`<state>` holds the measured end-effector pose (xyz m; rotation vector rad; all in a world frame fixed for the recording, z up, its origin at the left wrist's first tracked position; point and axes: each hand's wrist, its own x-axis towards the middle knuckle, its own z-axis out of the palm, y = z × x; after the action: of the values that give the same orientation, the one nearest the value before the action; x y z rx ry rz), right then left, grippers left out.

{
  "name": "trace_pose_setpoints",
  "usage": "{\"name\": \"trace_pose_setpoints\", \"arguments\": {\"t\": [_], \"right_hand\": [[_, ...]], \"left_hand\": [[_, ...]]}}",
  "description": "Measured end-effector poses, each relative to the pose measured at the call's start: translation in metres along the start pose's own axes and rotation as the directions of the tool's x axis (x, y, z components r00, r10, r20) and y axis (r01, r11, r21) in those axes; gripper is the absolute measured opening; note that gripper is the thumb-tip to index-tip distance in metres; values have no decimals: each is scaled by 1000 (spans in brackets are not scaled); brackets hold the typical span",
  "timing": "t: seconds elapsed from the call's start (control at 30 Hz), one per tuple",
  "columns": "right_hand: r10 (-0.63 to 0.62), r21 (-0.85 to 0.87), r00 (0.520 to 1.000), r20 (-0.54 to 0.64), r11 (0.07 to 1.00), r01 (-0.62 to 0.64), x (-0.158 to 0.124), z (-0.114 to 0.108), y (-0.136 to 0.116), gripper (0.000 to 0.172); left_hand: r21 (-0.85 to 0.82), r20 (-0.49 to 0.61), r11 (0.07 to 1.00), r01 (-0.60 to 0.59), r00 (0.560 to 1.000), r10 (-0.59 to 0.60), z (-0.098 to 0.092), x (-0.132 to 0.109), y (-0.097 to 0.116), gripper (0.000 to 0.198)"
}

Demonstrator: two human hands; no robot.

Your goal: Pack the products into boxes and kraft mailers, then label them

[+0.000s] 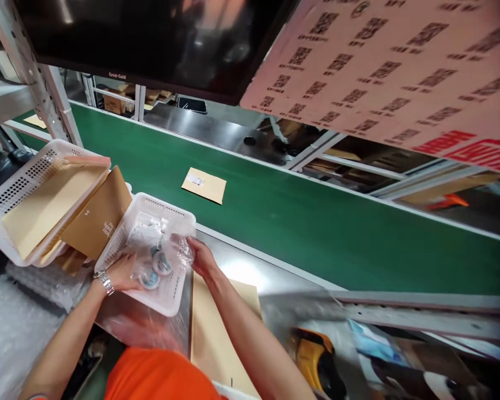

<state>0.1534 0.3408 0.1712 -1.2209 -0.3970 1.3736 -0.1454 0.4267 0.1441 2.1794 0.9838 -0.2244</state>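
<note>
My left hand [124,273], with a metal watch on its wrist, reaches into a white plastic basket [173,300]. Its fingers are closed on the lower left side of a clear plastic bag [144,264]. Several round blue-and-white pieces [161,263] show through the bag; their kind is unclear. At the basket's right rim, my right hand [200,255] grips crinkled clear wrap [184,251] at the bag's other side. Part of its fingers are hidden behind the wrap. Beneath my right forearm lies a tan envelope [216,322] on the metal bench.
A green conveyor belt [295,222] runs across, carrying a labelled padded envelope [204,185]. On the left, another white basket [8,233] holds envelopes and a brown carton [100,214]. Bubble wrap [16,333] lies lower left. A monitor [150,44] and a code-printed board [383,72] hang above.
</note>
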Motion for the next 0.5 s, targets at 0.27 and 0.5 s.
{"name": "trace_pose_setpoints", "arguments": {"t": [0.27, 0.5], "right_hand": [[227, -32, 945, 236, 974, -226, -37, 1, 18, 36], [-119, -835, 980, 162, 513, 200, -8, 8, 32, 39]], "left_hand": [[-671, -285, 701, -241, 957, 57, -17, -15, 17, 68], [-735, -530, 671, -97, 700, -479, -40, -49, -10, 55]]}}
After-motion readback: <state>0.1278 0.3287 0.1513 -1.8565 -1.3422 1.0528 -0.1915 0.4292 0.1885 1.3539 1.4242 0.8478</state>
